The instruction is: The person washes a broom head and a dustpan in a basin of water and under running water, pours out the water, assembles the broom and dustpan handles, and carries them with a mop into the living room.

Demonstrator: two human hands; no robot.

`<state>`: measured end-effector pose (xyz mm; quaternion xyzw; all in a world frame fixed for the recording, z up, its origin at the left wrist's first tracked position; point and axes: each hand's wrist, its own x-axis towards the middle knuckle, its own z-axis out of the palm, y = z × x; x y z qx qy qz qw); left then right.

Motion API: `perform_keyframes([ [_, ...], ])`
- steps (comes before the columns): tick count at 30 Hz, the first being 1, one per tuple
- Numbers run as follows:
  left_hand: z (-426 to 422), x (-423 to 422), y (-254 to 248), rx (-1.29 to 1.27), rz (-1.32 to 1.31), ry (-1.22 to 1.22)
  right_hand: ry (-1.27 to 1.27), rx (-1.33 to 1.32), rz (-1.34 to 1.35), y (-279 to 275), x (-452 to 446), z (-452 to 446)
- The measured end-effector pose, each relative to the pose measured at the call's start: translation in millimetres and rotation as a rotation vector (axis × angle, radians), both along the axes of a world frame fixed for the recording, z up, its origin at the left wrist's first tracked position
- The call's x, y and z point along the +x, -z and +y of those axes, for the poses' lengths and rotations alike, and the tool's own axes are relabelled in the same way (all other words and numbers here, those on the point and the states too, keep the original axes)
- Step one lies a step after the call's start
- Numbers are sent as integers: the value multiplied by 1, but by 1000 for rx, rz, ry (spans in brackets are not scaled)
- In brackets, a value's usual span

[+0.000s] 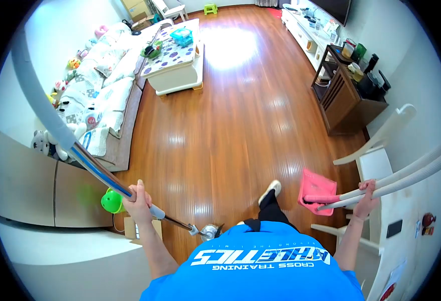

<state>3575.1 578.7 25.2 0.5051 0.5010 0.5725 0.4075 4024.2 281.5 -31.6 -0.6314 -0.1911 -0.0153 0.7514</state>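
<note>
My left hand (139,203) is closed around a mop's long pole (100,168), metal with a blue stripe and a pale upper section. The pole slants from the upper left down to a round, pale head (210,232) near the floor, partly hidden by my blue shirt. On the right, my right hand (366,199) grips two long white handles together. One ends in a pink sleeve at a pink dustpan (322,184); the other handle (353,199) also runs down into the dustpan, its end hard to make out.
A sofa (122,123) with plush toys lines the left, beside a coffee table (180,78). A brown cabinet (343,108), white chair (376,163) and white table (406,251) with a phone (394,229) stand right. A green bucket (112,201) sits near my left hand.
</note>
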Motion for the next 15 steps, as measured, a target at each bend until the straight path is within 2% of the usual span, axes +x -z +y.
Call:
perform_keyframes([
  [9,135,108,-14,124,-3,-123,-97,94,99,18,156,184],
  [15,210,184,-22,231,-39,-196,-271,104,30,0,240,298],
])
